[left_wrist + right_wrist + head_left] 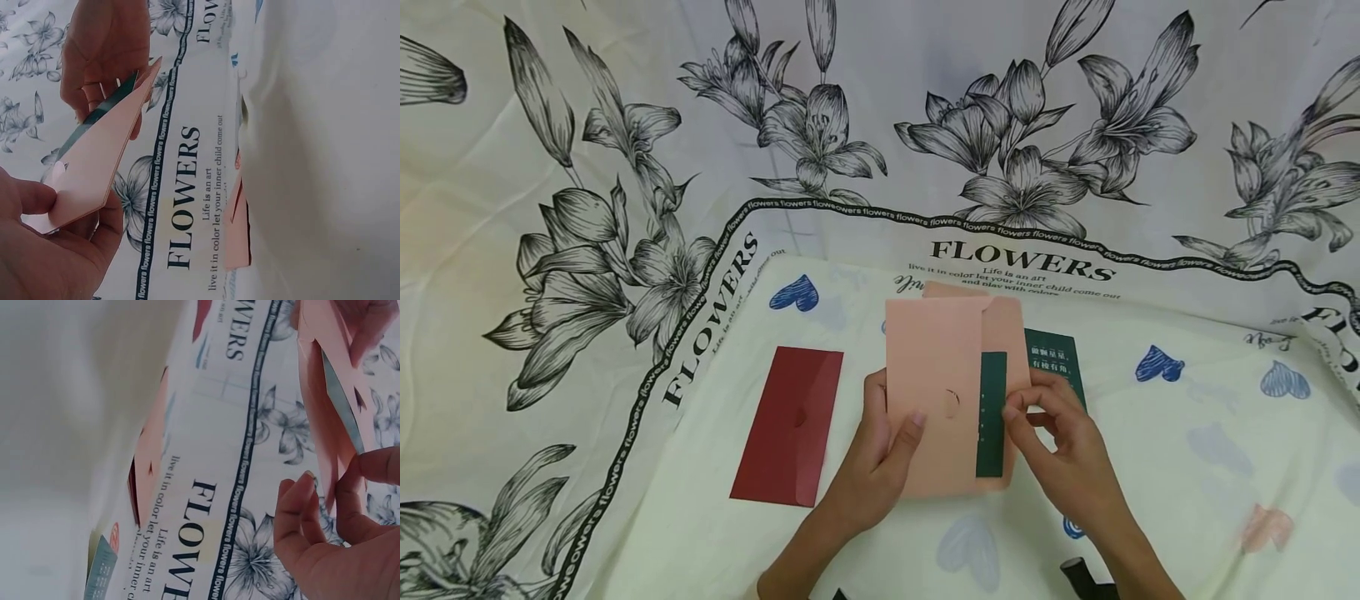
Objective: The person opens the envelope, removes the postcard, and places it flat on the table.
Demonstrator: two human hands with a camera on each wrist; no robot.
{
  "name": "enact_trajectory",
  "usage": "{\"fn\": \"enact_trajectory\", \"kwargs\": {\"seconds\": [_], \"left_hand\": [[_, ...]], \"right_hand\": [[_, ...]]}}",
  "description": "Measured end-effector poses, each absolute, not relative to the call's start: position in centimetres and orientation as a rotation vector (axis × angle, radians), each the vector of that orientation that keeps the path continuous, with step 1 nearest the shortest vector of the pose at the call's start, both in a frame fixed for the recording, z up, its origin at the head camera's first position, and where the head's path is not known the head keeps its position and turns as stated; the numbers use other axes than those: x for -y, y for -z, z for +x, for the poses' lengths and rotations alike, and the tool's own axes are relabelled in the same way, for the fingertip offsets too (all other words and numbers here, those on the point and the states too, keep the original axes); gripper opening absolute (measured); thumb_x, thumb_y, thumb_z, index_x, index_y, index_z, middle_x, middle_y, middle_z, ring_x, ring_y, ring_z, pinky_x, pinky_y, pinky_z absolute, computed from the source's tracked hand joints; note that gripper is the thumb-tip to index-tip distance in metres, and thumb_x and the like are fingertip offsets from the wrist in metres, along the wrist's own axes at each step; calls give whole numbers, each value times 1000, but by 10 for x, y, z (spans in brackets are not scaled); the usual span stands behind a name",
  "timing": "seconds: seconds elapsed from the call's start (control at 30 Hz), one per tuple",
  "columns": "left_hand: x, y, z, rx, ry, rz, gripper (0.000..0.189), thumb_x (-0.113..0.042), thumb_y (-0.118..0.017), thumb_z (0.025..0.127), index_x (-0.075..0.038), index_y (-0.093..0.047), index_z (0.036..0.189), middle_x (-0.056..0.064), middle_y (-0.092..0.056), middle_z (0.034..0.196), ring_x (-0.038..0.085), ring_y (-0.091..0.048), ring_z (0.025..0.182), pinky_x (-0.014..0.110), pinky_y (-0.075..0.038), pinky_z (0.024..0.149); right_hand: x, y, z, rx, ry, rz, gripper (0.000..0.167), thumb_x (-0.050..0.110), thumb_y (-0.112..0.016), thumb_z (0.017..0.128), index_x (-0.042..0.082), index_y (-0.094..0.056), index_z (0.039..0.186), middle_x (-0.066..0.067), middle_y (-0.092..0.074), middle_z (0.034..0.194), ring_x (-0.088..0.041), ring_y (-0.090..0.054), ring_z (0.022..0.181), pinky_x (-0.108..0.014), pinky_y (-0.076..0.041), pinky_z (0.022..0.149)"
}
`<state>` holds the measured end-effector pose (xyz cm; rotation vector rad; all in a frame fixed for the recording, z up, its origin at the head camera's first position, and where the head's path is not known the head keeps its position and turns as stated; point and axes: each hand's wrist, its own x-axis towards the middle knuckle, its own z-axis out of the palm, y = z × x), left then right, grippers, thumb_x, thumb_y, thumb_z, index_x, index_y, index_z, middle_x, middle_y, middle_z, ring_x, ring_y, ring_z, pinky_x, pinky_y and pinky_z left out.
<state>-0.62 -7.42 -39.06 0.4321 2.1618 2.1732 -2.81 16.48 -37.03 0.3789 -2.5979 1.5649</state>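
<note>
My left hand [887, 442] grips a pink envelope [932, 358] by its left side, thumb on the front face. The envelope's flap stands open to the right. A dark green card [992, 433] sits partly inside the pocket, with a strip showing along the opening. At that strip's right edge, my right hand [1067, 442] pinches the card between thumb and index finger, as the right wrist view also shows; the other fingers are loosely bent. In the left wrist view the envelope [94, 162] is seen nearly edge-on, the green card [103, 112] behind it.
A red envelope [786, 425] lies to the left. Behind the hands, another pink envelope [955, 289] and a green card with white writing [1052, 354] are partly hidden. A heart-print cloth [685, 542] covers the surface; a black object [1078, 575] shows by the right forearm.
</note>
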Motion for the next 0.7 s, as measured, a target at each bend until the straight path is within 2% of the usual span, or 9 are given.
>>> {"fn": "enact_trajectory", "kwargs": {"seconds": [0.13, 0.37, 0.53, 0.7], "left_hand": [[76, 392, -7, -2180, -2175, 395, 49, -22, -48, 113, -29, -21, 154, -2, -47, 141, 19, -54, 129, 45, -53, 101], [81, 392, -9, -2168, -2247, 361, 49, -16, -47, 113, -28, -23, 154, 0, -51, 140, 21, -60, 124, 43, -54, 99], [83, 392, -9, -2167, -2247, 365, 50, -15, -48, 113, -25, -22, 155, 1, -50, 140, 22, -58, 125, 44, -54, 100], [84, 393, -9, -2194, -2236, 357, 51, -16, -49, 112, -27, -23, 155, -1, -49, 141, 22, -57, 127, 44, -54, 100]], "right_hand": [[-168, 372, -29, 2584, -1529, 336, 5, 12, -66, 106, 8, -70, 106, -1, -57, 141, -6, -51, 130, -11, -49, 93], [-177, 374, -33, 2562, -1548, 262, 9, 11, -62, 108, 6, -65, 115, -1, -64, 110, -13, -65, 97, -16, -54, 88], [-180, 374, -34, 2578, -1538, 264, 11, 12, -61, 109, 6, -65, 117, -3, -65, 102, -15, -68, 89, -19, -57, 82], [-183, 373, -35, 2586, -1445, 240, 12, 14, -61, 109, 7, -64, 118, -3, -66, 100, -13, -66, 86, -16, -55, 77]]}}
